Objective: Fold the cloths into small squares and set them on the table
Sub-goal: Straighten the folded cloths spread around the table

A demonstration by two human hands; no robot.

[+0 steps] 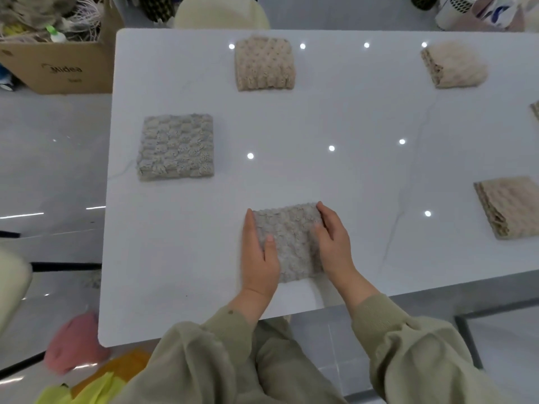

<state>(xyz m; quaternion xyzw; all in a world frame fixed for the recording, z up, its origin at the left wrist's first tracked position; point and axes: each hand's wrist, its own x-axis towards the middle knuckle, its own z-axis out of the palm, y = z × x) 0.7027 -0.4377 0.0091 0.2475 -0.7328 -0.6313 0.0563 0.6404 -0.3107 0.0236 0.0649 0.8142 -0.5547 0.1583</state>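
A grey fluffy cloth [291,240], folded into a small square, lies on the white table [335,118] near its front edge. My left hand [259,255] lies along the cloth's left side, fingers straight, thumb resting on top. My right hand [335,243] lies along its right side, fingers straight at the edge, thumb on top. Other folded squares sit on the table: a grey one [176,147] at the left, a beige one [264,64] at the back, a cream one [455,65] at the back right, a beige one [507,207] at the right.
A cardboard box [58,59] full of clutter stands on the floor at the back left. A pink cloth [75,344] and yellow and orange cloths [96,383] lie on the floor at the front left. A cream chair back [221,13] stands behind the table.
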